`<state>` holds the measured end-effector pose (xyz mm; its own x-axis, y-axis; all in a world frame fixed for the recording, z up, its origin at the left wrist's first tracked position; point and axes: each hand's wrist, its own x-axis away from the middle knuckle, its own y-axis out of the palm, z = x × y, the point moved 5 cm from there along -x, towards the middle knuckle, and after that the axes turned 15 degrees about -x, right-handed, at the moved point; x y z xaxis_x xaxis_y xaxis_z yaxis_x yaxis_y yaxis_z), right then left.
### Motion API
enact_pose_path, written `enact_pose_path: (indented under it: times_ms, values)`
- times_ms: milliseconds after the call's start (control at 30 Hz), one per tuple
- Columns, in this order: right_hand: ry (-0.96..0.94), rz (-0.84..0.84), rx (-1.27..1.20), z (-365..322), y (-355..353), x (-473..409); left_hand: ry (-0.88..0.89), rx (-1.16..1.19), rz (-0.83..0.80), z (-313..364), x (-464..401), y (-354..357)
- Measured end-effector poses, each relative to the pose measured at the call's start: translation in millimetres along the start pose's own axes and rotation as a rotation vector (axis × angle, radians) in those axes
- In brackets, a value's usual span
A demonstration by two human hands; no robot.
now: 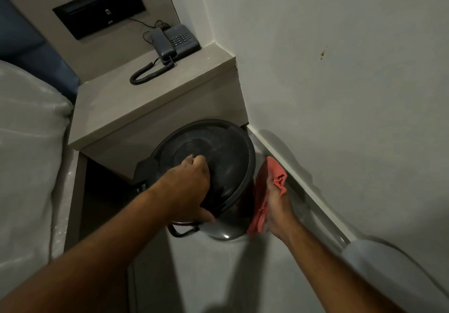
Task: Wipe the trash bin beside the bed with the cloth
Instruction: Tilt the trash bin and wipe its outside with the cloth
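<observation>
White-covered bed edge far left, grey laminate nightstand next. Round dark plastic lidded trash bin sits on floor against nightstand front, near white wall. Left hand braces lid, fingers curled over top, thumb at near rim. Right hand presses crumpled pink cloth flat on bin's right side, fingers together. Best: keep lid steady, sweep cloth round the wall. Lid looks dusty, streaked; base glossy.
</observation>
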<state>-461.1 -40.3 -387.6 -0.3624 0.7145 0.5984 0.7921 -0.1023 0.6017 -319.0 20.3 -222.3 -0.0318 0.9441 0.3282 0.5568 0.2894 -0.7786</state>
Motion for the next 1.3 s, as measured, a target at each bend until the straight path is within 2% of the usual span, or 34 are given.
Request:
enact_pose_path:
  times_ms: [167, 233, 300, 567, 733, 833, 1000, 1167, 1300]
  values:
    - [0.025, 0.083, 0.007, 6.1, -10.2, -9.3, 0.038, -0.226, -0.048, -30.8, 27.3, 23.4]
    - [0.04, 0.108, 0.059, 8.6, -14.8, -17.2, -0.033, -0.124, -0.064, -38.3, 34.2, 23.7]
    - [0.071, 0.125, 0.119, 11.4, -16.0, -22.6, -0.128, 0.042, 0.005, -33.2, 29.3, 16.6]
    - [0.022, 0.057, 0.17, 28.8, -10.1, -27.0, -0.259, 0.148, 0.059, 14.2, -19.8, 17.9]
    - [-0.092, 0.09, 0.304, 31.3, -12.8, -25.6, -0.225, 0.525, 0.248, -36.6, 0.5, 3.2]
    - [-0.11, 0.041, 0.38, 35.3, -8.3, -18.7, -0.241, 0.712, 0.25, -75.5, 25.0, 15.0]
    - [-0.174, -0.058, 0.455, 50.2, -1.2, -17.0, -0.32, 0.709, 0.09, -105.4, 35.8, 53.3]
    - [-0.209, -0.106, 0.628, 77.8, 5.4, -17.4, -0.377, 0.712, 0.079, -127.0, 40.0, 69.4]
    - [-0.173, -0.024, 0.586, 104.0, 8.7, -28.5, -0.361, 0.679, 0.125, -125.9, 37.2, 68.1]
